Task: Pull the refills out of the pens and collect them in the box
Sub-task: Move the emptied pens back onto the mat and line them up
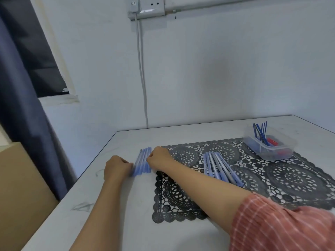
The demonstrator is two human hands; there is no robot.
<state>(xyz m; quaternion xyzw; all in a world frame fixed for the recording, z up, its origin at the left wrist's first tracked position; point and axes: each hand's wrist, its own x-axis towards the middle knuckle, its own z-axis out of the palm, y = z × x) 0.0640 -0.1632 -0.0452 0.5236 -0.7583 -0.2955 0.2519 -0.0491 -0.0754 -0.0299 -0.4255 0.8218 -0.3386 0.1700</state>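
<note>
A row of several blue pens [143,161] lies side by side on the white table, just left of the black lace mat [290,180]. My left hand [117,168] has its fingers curled against the row's near left end. On the row's right side, my right hand [159,156] grips the pens with curled fingers. A second bunch of blue pens [220,169] lies on the mat. The clear plastic box [282,151] stands at the mat's far right corner and holds several blue refills [261,131] that stick up, plus some red pieces.
The table [112,214] meets a white wall at the back. A grey cable [143,78] hangs down from a socket to the table's far edge. A dark curtain [21,105] and a brown cardboard box [21,196] stand left of the table.
</note>
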